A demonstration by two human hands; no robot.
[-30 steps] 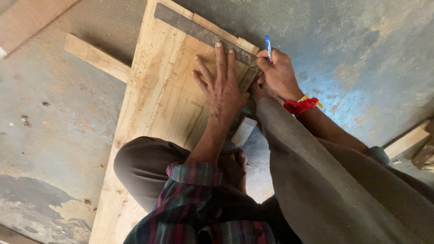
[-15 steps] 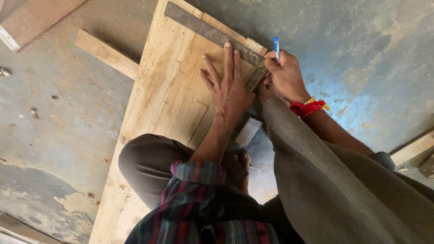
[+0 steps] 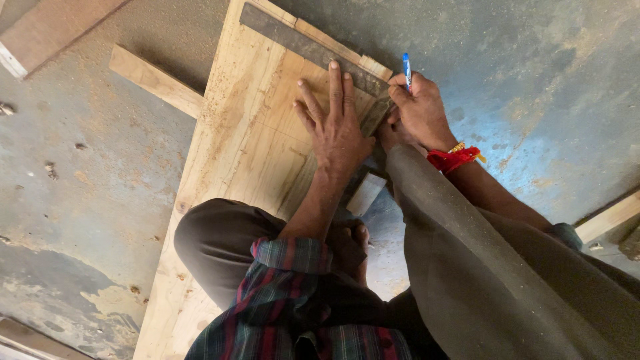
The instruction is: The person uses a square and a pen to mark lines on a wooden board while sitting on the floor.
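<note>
- Plywood board lies flat on the dusty concrete floor, raised off it by a timber batten that crosses underneath, and the person squats over its near end.
- A dark metal square sits across the board's far end, its long blade running along the edge, apparently as a straight guide for a line.
- The left hand is spread open and flat, palm down, fingertips pressing on the blade; it grips nothing and seems there simply to stop the square sliding.
- The right hand is curled shut around a blue pen, held upright at the board's far right corner, right beside the end of the blade.
- A red thread band circles the right wrist.
- A small wooden offcut lies on the floor just beside the board's right edge, below the left forearm.
</note>
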